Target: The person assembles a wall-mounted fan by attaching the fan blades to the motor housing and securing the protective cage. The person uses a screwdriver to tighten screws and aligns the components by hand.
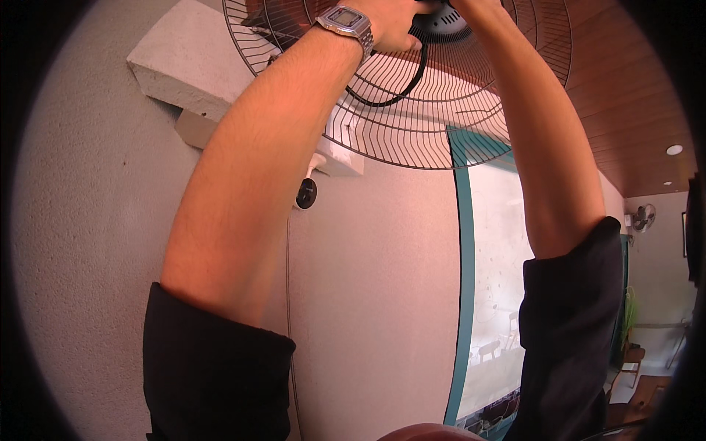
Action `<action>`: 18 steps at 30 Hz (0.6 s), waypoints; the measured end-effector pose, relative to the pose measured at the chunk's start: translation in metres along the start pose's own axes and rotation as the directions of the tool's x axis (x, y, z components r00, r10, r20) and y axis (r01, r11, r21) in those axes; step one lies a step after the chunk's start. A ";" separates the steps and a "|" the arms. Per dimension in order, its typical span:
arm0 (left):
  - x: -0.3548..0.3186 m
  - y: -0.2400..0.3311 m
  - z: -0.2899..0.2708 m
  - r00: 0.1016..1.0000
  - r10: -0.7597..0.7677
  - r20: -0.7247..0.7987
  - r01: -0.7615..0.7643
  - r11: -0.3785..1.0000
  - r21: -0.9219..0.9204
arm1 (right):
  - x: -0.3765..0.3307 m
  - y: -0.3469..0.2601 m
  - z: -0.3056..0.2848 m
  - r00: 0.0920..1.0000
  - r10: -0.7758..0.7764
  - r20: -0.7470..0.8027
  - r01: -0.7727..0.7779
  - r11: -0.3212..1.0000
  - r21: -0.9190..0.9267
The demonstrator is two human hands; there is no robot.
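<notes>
Both my arms reach up to a wall-mounted fan with a round wire guard (441, 125) at the top of the head view. My left hand (390, 26), with a silver wristwatch (346, 23) on its wrist, grips the black hub (441, 26) at the guard's centre. My right hand (478, 6) is on the same hub from the right, mostly cut off by the top edge of the picture. A black cord (393, 92) loops down from the hub in front of the guard.
A white ledge (184, 73) juts from the textured wall at upper left. A small black round fitting (306, 193) sits on the wall under the fan. A teal-framed window (493, 294) is to the right, with a second wall fan (644, 217) and a wooden ceiling beyond.
</notes>
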State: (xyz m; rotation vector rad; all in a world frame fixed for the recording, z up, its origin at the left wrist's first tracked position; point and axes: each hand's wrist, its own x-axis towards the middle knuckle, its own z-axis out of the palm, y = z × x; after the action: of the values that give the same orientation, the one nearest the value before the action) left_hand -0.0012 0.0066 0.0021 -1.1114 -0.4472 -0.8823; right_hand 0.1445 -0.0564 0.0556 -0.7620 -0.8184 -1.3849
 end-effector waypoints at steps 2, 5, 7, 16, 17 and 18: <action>-0.001 -0.002 0.002 1.000 0.001 0.005 -0.001 1.000 0.007 | 0.002 -0.002 0.003 1.000 0.003 0.022 -0.003 1.000 -0.023; 0.002 -0.001 0.004 1.000 0.001 0.005 -0.001 1.000 0.009 | 0.021 0.008 0.022 0.996 -0.083 0.044 0.087 0.989 -0.115; 0.000 -0.002 -0.006 0.999 -0.007 0.033 0.005 0.999 0.041 | 0.041 0.012 0.036 0.986 -0.165 0.041 0.169 0.977 -0.130; -0.005 0.001 -0.003 0.999 0.025 -0.038 -0.026 0.999 -0.040 | 0.033 0.011 0.040 0.962 -0.210 0.174 0.253 0.927 -0.276; -0.006 0.000 -0.003 0.999 0.022 -0.032 -0.023 0.999 -0.032 | 0.031 0.009 0.047 0.921 -0.360 0.150 0.389 0.839 -0.380; -0.007 -0.002 -0.004 0.999 0.019 -0.028 -0.019 1.000 -0.024 | 0.031 0.009 0.049 0.939 -0.299 0.170 0.341 0.870 -0.357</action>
State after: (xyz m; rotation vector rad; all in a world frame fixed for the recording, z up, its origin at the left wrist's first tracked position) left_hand -0.0070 0.0059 -0.0035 -1.1229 -0.4037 -0.8872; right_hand 0.1517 -0.0306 0.1080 -1.0447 -0.7938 -1.8499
